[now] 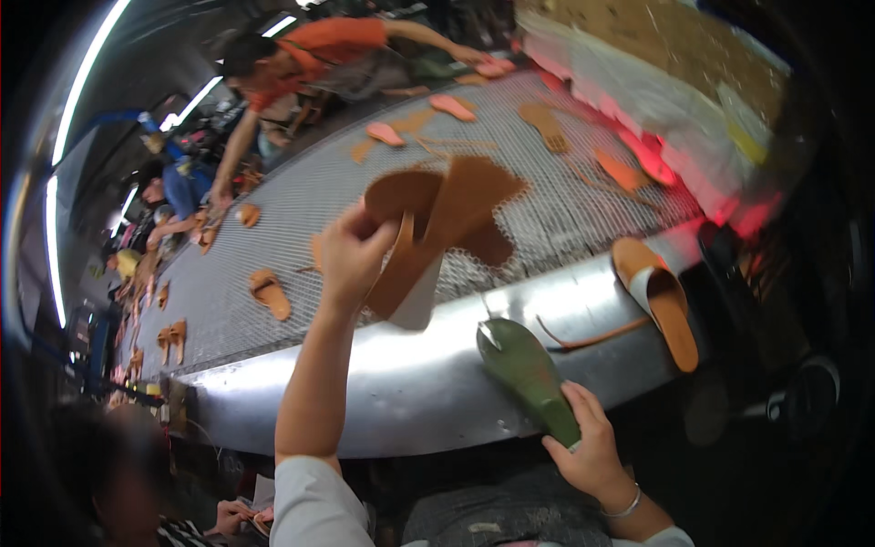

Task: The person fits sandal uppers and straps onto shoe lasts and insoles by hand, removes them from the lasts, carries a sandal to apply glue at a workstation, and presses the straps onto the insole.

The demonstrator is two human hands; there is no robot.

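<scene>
Conveyor belt (301, 196): a wide mesh surface is seen running away from the viewer, bordered in front by a curved metal rim (410, 383); loose tan sandals and soles lie scattered on it.
Tan sandal upper (437, 228): it is held above the near belt edge, over the rim. Its long axis is tilted, the lower end toward the viewer and the broad strap end raised up and to the right.
Green shoe last (529, 378): it is laid against the rim, the pointed toe directed up-left toward the belt, the heel end toward the viewer.
Left hand (351, 255): it is closed on the sandal upper's left edge in a pinch.
Right hand (592, 447): it is wrapped around the last's heel end.
Risk, slip: the pinch is judged light; the limp upper could be dropped onto the belt.
Risk, misfit: the last and upper axes are not aligned, so a skewed fit is possible.
Finished sandal (661, 301): it rests on the rim at right, probably clear of both hands, though fisheye bending obscures this.
</scene>
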